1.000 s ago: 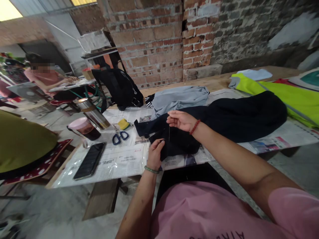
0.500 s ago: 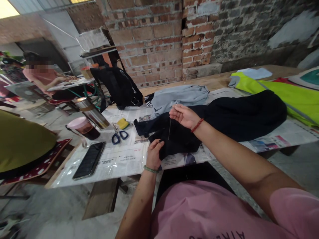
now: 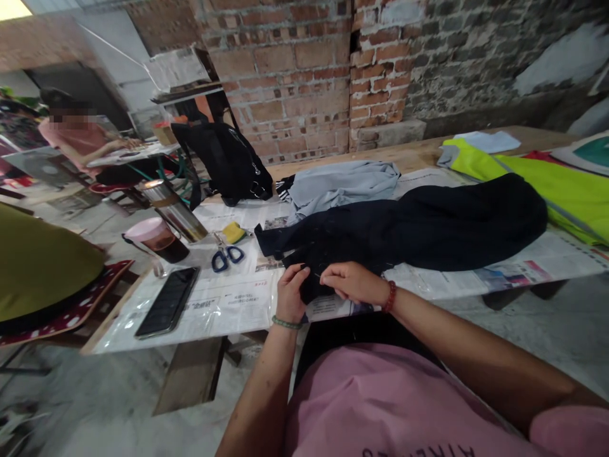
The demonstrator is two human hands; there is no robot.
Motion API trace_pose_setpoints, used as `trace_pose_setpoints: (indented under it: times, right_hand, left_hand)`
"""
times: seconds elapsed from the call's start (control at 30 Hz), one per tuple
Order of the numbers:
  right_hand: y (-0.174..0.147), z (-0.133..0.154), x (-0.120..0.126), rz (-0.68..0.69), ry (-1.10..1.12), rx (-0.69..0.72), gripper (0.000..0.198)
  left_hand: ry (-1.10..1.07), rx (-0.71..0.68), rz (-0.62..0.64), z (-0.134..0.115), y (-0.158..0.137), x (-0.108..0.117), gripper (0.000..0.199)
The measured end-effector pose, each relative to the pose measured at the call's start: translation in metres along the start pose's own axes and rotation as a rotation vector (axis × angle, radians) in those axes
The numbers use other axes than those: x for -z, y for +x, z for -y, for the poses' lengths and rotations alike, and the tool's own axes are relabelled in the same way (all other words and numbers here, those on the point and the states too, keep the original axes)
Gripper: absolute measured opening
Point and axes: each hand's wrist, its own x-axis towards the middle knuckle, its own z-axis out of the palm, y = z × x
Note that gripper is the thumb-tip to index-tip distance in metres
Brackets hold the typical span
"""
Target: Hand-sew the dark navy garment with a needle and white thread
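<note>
A dark navy garment [image 3: 428,222] stretches along the table, its near left end bunched under my hands. With fingers closed, my left hand [image 3: 291,293] pinches the garment's edge. Just right of it, my right hand [image 3: 349,282] is closed in a pinch low over the cloth. A thin, bright sewing needle [image 3: 317,274] pokes out from its fingertips toward my left hand. The thread is too fine to follow here. Blue-handled scissors [image 3: 227,257] and a small yellow object [image 3: 233,233] lie to the left of the garment.
Left on the newspaper-covered table [image 3: 238,311] are a phone [image 3: 169,301], a lidded cup [image 3: 157,238], a steel flask [image 3: 174,209] and a black backpack [image 3: 226,162]. Grey cloth [image 3: 342,184] and a yellow vest [image 3: 537,184] lie behind. A person [image 3: 78,133] sits far left.
My right hand has come down from above the garment, where a taut thread ran from it to the cloth, to beside my left hand. My left hand keeps its pinch.
</note>
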Motion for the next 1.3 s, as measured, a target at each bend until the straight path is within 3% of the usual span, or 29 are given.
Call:
trace_pose_setpoints:
  times: [0.17,0.63,0.83,1.07,1.2,1.3]
  right_hand:
    - [0.002,-0.013,-0.010,-0.085,-0.005,-0.040,0.013]
    - [0.008,-0.012,-0.013,-0.139,0.045,-0.098,0.011]
    - [0.008,-0.014,-0.018,-0.159,0.129,-0.100,0.007]
    - [0.011,-0.016,-0.022,-0.204,0.168,-0.107,0.009]
    - [0.016,-0.017,-0.022,-0.230,0.145,-0.104,0.008]
    - [0.013,-0.016,-0.015,-0.182,0.028,-0.067,0.004]
  left_hand:
    - [0.021,-0.013,-0.003,0.000,0.000,0.001,0.019]
    - [0.114,-0.054,0.021,0.001,-0.001,0.003,0.016]
    - [0.273,-0.193,0.044,0.003,0.000,0.004,0.015]
    - [0.443,-0.354,0.170,0.000,-0.004,0.002,0.014]
    - [0.524,-0.392,0.266,-0.002,-0.006,0.001,0.015]
    - [0.512,-0.382,0.243,-0.002,-0.007,0.000,0.014]
